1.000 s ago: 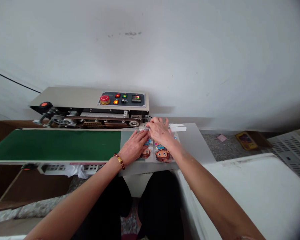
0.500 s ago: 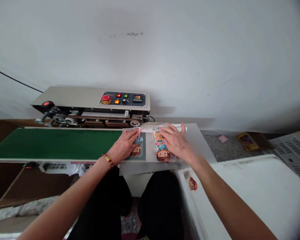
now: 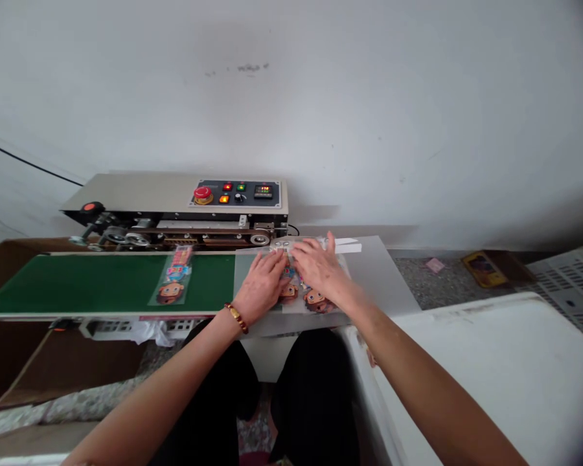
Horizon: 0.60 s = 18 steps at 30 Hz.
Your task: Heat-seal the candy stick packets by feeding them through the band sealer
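My left hand (image 3: pixel 261 285), with a beaded bracelet, lies over a clear packet (image 3: pixel 288 294) with a cartoon face, its fingers spread on top. Beside it, my right hand (image 3: pixel 318 266) rests with spread fingers on more clear packets (image 3: pixel 318 301) of the same kind. These packets lie on a translucent sheet (image 3: pixel 386 281) at the right end of the green belt. Another packet (image 3: pixel 171 291) lies apart on the green belt (image 3: pixel 97 285), left of my left hand.
Behind the belt stands a sealing machine (image 3: pixel 140 191) with a red button and lit switches. A white surface (image 3: pixel 476 349) is at the right. Beyond are a white crate (image 3: pixel 568 285) and a small box (image 3: pixel 488 268) on the floor. A cardboard box (image 3: pixel 68 362) sits below left.
A packet has moved left onto the belt, out from under my left hand. My left hand has shifted right, close to my right hand, which has moved slightly left.
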{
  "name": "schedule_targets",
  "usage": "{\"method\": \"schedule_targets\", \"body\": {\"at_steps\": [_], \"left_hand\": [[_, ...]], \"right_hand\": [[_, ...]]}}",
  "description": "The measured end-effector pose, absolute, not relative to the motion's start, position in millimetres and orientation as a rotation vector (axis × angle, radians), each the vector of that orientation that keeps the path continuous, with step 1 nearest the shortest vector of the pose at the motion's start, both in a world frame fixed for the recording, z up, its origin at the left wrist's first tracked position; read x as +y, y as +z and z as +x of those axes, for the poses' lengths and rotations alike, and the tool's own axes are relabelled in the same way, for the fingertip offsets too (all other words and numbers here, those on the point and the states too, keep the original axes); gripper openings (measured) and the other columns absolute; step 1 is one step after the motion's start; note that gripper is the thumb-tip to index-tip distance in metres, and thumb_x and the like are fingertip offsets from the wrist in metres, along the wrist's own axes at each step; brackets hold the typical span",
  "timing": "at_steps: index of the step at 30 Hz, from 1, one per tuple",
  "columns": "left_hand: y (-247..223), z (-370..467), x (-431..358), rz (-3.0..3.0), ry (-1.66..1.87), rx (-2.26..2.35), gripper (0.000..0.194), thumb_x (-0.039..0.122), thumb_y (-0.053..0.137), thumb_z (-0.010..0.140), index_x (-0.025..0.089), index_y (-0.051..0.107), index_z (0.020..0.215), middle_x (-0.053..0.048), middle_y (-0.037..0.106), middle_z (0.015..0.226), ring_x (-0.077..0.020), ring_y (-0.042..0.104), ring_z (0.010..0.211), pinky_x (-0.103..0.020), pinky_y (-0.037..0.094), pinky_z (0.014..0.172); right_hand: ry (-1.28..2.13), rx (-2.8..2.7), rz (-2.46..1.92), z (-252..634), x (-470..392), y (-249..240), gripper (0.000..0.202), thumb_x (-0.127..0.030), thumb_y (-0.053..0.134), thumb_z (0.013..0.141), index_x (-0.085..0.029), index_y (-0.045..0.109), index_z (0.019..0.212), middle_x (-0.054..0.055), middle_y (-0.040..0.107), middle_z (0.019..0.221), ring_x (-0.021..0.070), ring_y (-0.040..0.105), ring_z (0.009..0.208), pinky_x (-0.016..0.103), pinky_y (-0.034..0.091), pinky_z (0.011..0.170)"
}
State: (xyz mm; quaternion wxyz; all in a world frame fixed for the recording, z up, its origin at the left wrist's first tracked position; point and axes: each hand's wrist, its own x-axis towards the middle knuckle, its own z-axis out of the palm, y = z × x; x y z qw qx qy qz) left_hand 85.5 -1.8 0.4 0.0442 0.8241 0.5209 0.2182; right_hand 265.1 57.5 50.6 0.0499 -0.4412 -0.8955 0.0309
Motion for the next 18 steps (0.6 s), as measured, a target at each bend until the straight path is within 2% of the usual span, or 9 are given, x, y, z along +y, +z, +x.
{"method": "schedule_targets", "body": {"at_steps": [6, 9, 12, 15, 18], "left_hand": [[-13.1, 90.8, 2.3, 2.583, 0.594, 1.567, 0.049, 0.022, 0.050, 0.099, 0.012, 0.046, 0.147, -0.020, 0.050, 0.154, -0.0319, 0.042, 0.149, -0.059, 0.034, 0.124], [-15.9, 86.2, 1.7, 2.601, 0.617, 1.538, 0.050, 0.023, 0.050, 0.099, 0.011, 0.045, 0.147, -0.021, 0.048, 0.155, -0.0317, 0.040, 0.150, -0.058, 0.035, 0.123], [-15.8, 86.0, 1.8, 2.600, 0.620, 1.514, 0.051, 0.024, 0.051, 0.099, 0.011, 0.044, 0.148, -0.022, 0.048, 0.155, -0.0324, 0.040, 0.150, -0.059, 0.036, 0.123], [-15.7, 87.3, 1.8, 2.597, 0.628, 1.509, 0.051, 0.024, 0.050, 0.100, 0.013, 0.044, 0.149, -0.021, 0.048, 0.155, -0.0323, 0.040, 0.150, -0.059, 0.037, 0.123], [-16.3, 86.1, 1.7, 2.604, 0.634, 1.509, 0.049, 0.023, 0.049, 0.099, 0.012, 0.046, 0.147, -0.021, 0.049, 0.154, -0.0322, 0.041, 0.150, -0.058, 0.037, 0.123]], "right_hand": [[0.139, -2.693, -1.476, 248.9, 78.0, 52.6, 0.035, -0.012, 0.041, 0.099, -0.022, 0.071, 0.116, 0.012, 0.067, 0.124, 0.0308, 0.055, 0.116, 0.064, 0.026, 0.112], [0.183, -2.657, -1.549, 239.5, 83.9, 48.2, 0.036, -0.010, 0.043, 0.095, -0.023, 0.073, 0.109, 0.012, 0.066, 0.122, 0.0308, 0.054, 0.114, 0.062, 0.027, 0.109], [0.203, -2.617, -1.564, 237.0, 84.2, 46.1, 0.038, -0.011, 0.043, 0.095, -0.025, 0.072, 0.114, 0.012, 0.065, 0.124, 0.0303, 0.053, 0.114, 0.060, 0.028, 0.108], [0.184, -2.643, -1.526, 238.6, 83.0, 48.0, 0.037, -0.011, 0.043, 0.095, -0.025, 0.074, 0.111, 0.012, 0.065, 0.122, 0.0310, 0.052, 0.115, 0.059, 0.027, 0.107], [0.302, -2.655, -1.502, 245.0, 83.4, 50.9, 0.039, -0.011, 0.043, 0.095, -0.028, 0.073, 0.115, 0.009, 0.065, 0.126, 0.0293, 0.053, 0.116, 0.059, 0.026, 0.109]]}}
